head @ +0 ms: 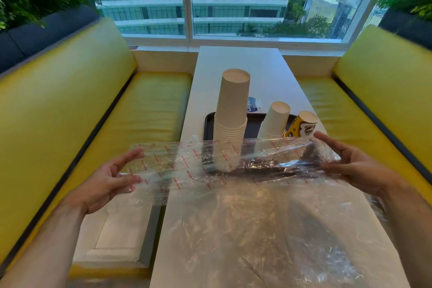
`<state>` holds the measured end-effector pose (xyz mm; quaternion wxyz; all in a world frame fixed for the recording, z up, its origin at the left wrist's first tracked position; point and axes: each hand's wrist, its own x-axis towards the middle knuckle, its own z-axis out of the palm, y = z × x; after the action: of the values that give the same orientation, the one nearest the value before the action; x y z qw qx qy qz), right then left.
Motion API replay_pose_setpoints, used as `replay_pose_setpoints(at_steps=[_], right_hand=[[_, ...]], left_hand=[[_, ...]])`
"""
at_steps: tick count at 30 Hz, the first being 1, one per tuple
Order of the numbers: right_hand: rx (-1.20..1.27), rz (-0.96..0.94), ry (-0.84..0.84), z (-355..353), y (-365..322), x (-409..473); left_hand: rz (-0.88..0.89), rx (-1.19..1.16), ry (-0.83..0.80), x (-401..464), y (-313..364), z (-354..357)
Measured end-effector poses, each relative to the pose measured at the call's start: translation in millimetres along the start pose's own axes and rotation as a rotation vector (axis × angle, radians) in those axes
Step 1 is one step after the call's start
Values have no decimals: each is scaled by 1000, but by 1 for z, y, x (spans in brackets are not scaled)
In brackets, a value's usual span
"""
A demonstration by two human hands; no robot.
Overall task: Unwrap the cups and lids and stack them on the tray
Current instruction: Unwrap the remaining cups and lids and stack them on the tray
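A long clear plastic wrapper [210,166] with red print is stretched sideways above the near end of the black tray [208,124]. My left hand [109,180] holds its left end between thumb and fingers. My right hand [350,163] holds its right end the same way. On the tray stand a tall upside-down stack of white cups [231,112], a shorter white stack [273,121] and a tilted yellow patterned cup [302,126]. The wrapper hides the bases of the stacks. No lids are in view.
More crumpled clear plastic [280,229] lies on the white table [238,61] close to me. A blue and white packet [253,104] sits behind the tray. Yellow benches [145,105] flank the narrow table, and a window is beyond.
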<state>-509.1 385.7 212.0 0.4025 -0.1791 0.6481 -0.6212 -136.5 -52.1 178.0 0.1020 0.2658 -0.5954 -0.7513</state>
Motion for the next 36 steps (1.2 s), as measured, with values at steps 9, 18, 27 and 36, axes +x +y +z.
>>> replay_pose_setpoints(at_steps=[9, 18, 27, 36], right_hand=[[-297, -123, -219, 39, -50, -4], [-499, -374, -554, 105, -122, 24], [487, -175, 27, 108, -31, 31], [6, -120, -195, 188, 41, 10]], left_hand=[[92, 621, 113, 2, 28, 12], [-115, 734, -524, 47, 48, 121], [-47, 470, -251, 41, 32, 119], [120, 367, -176, 20, 45, 131]])
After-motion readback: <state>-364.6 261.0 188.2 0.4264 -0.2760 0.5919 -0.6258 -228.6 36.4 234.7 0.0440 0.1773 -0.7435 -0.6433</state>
